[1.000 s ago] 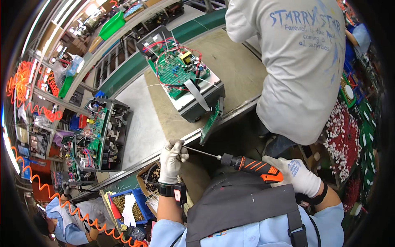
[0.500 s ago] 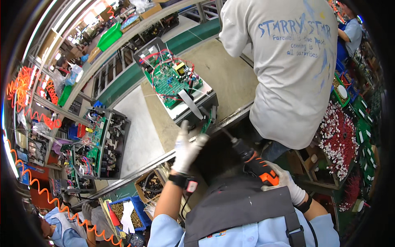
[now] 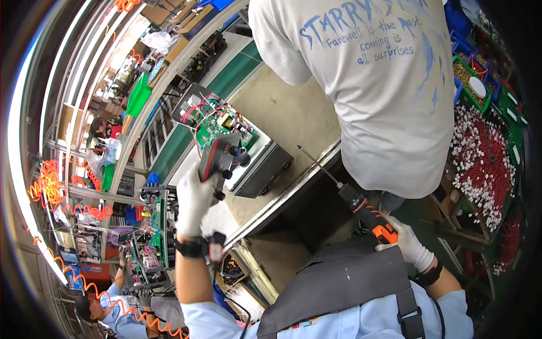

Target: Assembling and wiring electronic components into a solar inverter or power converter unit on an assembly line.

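My left hand (image 3: 191, 204), in a white glove, grips a dark panel with black knobs (image 3: 217, 157) and holds it tilted up at the near end of an open dark chassis (image 3: 261, 170). Inside that chassis are a green circuit board (image 3: 210, 129) and red and blue wires, partly hidden by the panel. In my gloved right hand (image 3: 411, 244) is a black and orange power screwdriver (image 3: 370, 217). Its long thin bit points up and left, toward the bench edge, touching nothing that I can make out.
The bench (image 3: 299, 107) has a metal front edge. A person in a grey shirt (image 3: 384, 113) stands close at the right. Another opened unit (image 3: 161, 226) sits at the left, near a co-worker in light blue (image 3: 121, 313). Red wires with white connectors (image 3: 483, 164) lie far right.
My left hand, open and blurred before, has moved left and closed on the panel, lifting it upright. The power screwdriver has shifted a little right and down. The view has turned.
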The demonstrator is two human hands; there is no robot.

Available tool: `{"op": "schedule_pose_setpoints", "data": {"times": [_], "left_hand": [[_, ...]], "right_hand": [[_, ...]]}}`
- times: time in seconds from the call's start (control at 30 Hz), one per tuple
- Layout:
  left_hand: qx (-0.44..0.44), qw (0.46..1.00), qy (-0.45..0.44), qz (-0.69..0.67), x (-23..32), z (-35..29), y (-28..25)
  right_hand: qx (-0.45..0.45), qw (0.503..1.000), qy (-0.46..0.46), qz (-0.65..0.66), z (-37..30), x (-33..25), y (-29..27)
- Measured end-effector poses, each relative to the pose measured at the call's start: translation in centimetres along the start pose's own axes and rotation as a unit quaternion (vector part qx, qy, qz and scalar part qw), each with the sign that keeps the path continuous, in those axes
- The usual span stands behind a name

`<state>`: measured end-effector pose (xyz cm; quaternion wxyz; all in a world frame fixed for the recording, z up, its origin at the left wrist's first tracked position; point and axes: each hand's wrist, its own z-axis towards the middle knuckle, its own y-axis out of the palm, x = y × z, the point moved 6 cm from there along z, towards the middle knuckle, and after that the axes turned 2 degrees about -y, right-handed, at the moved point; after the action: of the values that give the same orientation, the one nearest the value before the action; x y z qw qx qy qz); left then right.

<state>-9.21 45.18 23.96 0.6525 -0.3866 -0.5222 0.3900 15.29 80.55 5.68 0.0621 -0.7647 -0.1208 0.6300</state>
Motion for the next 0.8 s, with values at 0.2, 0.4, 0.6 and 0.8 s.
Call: {"op": "schedule_pose_setpoints", "data": {"times": [0.2,0.4,0.6,0.8], "left_hand": [[-0.204,0.977,-0.010,0.066,0.2,3.5,4.5],[-0.217,0.976,0.024,0.022,-0.9,5.8,6.4],[-0.210,0.977,-0.009,0.037,-2.3,6.4,4.2],[-0.242,0.970,0.002,-0.029,-1.1,6.5,4.5]], "right_hand": [[-0.079,0.997,0.017,0.007,3.5,-0.6,0.2],[-0.113,0.993,0.020,0.004,4.9,-0.5,0.6],[-0.121,0.990,0.065,0.008,5.5,-1.2,1.3],[-0.121,0.984,0.120,0.044,6.6,-1.9,2.3]]}}
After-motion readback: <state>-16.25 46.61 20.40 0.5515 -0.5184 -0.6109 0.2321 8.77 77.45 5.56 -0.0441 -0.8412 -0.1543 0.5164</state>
